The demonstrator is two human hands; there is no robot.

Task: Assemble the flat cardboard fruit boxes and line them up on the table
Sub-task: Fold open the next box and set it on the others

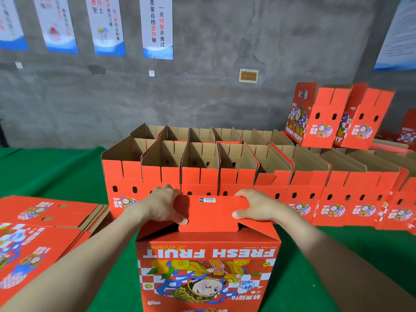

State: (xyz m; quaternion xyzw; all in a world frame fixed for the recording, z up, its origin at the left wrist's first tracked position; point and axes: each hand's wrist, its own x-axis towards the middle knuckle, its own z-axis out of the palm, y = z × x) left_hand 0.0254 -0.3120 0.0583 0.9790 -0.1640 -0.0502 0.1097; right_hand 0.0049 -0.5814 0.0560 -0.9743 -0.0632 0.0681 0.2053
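A red "FRESH FRUIT" cardboard box [208, 273] stands upside down on the green table right in front of me. Its tabbed bottom flap [211, 213] lies folded over the top. My left hand [163, 204] grips the flap's left end, thumb on the near side and fingers curled over the far edge. My right hand [255, 206] grips the right end the same way. Behind it, two rows of assembled boxes [225, 176] stand open-topped, brown inside.
A stack of flat unfolded boxes [40, 235] lies at the left on the green tablecloth [45, 172]. Two assembled boxes [337, 115] sit tilted on top of the rows at the back right. A grey wall with posters [156, 27] is behind.
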